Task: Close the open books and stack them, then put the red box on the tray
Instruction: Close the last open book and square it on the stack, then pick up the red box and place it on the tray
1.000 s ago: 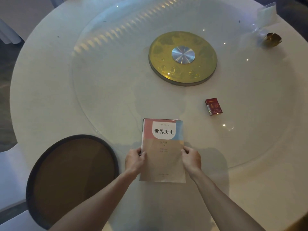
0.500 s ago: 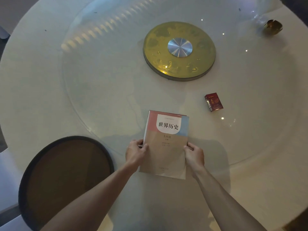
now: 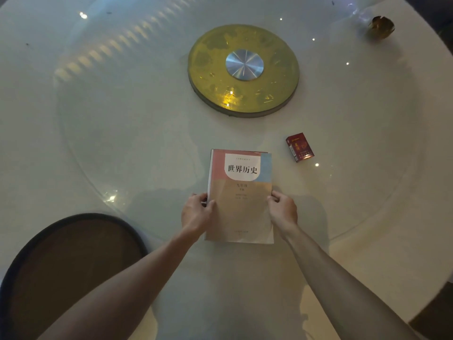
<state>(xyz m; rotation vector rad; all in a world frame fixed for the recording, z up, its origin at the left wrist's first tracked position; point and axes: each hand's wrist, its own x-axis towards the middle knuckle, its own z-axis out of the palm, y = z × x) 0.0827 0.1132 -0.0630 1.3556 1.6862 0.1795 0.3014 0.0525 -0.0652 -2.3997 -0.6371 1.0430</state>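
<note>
A closed book with a pink, tan and blue cover [image 3: 241, 182] lies on the glass turntable, on top of another closed book whose edges peek out at the top and left. My left hand [image 3: 196, 213] grips the stack's left edge and my right hand [image 3: 282, 208] grips its right edge. The small red box [image 3: 299, 147] lies flat on the glass, up and to the right of the books, a short way from my right hand. The round dark-rimmed brown tray [image 3: 73, 261] sits at the lower left, with nothing on it.
A gold disc with a silver hub [image 3: 244, 69] marks the centre of the round white table. A small gold dish [image 3: 381, 27] stands at the far right edge. The glass turntable's rim [image 3: 81, 168] curves past the tray.
Both hands still hold the stacked books at their sides; the stack has straightened slightly. The view has shifted, so the table sits a bit differently in frame.
</note>
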